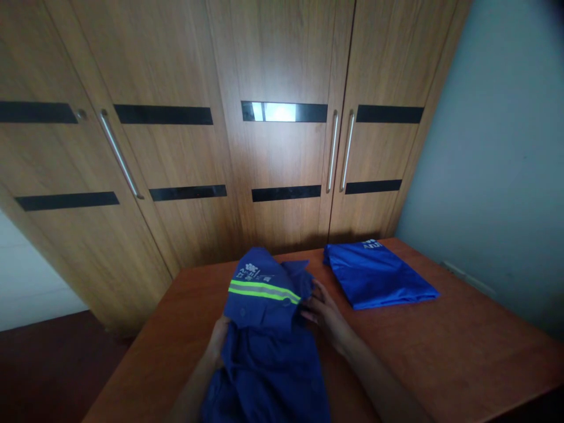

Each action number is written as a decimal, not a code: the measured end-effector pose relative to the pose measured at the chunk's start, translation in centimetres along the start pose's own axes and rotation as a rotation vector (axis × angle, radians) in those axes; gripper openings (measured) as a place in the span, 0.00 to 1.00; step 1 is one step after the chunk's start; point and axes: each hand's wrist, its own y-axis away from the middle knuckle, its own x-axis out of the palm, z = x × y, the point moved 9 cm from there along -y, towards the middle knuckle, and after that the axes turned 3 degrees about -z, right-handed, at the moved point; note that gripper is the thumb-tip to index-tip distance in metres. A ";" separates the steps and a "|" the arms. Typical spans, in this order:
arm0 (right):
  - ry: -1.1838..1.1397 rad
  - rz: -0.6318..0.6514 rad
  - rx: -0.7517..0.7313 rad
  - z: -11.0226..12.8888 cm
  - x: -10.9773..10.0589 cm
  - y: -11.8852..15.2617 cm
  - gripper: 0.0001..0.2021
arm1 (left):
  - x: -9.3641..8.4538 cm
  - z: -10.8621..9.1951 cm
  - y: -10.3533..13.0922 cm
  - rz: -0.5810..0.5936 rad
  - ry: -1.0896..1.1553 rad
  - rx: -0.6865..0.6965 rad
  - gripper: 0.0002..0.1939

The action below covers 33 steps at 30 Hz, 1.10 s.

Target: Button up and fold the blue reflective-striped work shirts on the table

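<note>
A dark blue work jacket (277,364) lies along the table in front of me, its upper part partly lifted. Across it runs a yellow-green and grey reflective stripe, with white lettering above. My left hand (219,336) grips the jacket's left edge below the stripe, fingers partly hidden by the cloth. On the other side, my right hand (321,311) pinches the fabric near the stripe's right end, around the collar or sleeve; which one I cannot tell.
A folded bright blue cloth (381,276) with white print lies at the table's back right. The reddish-brown table (423,346) stands against a wooden wardrobe (282,153) with metal handles. A pale wall (497,176) rises on the right.
</note>
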 end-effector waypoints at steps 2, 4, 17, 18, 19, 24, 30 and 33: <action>-0.035 0.032 -0.008 0.4 0.3 0.1 0.28 | 1.6 1.0 0.0 0.114 0.022 -0.010 0.14; -0.018 0.060 -0.035 0.8 0.6 0.1 0.20 | 2.9 1.3 0.1 0.226 0.029 0.017 0.20; 0.282 -0.175 -0.447 5.8 -1.7 0.6 0.09 | -7.2 -8.8 -1.8 -0.034 -0.366 0.354 0.22; 0.308 -0.176 -0.476 5.9 -1.6 0.7 0.09 | -8.7 -9.7 -2.2 -0.099 -0.451 0.390 0.21; 0.353 -0.169 -0.506 6.0 -1.3 0.9 0.08 | -10.1 -10.6 -2.5 -0.170 -0.581 0.431 0.20; 0.908 0.136 -0.566 3.6 3.0 2.1 0.07 | -10.8 -14.6 -1.0 -0.395 -1.417 0.640 0.21; 1.183 0.368 -0.492 0.6 4.9 3.3 0.08 | 0.7 -14.0 7.1 -0.238 -1.591 0.967 0.22; 1.148 0.357 -0.478 0.9 4.7 3.2 0.07 | 5.8 -10.5 7.4 -0.043 -1.654 0.917 0.23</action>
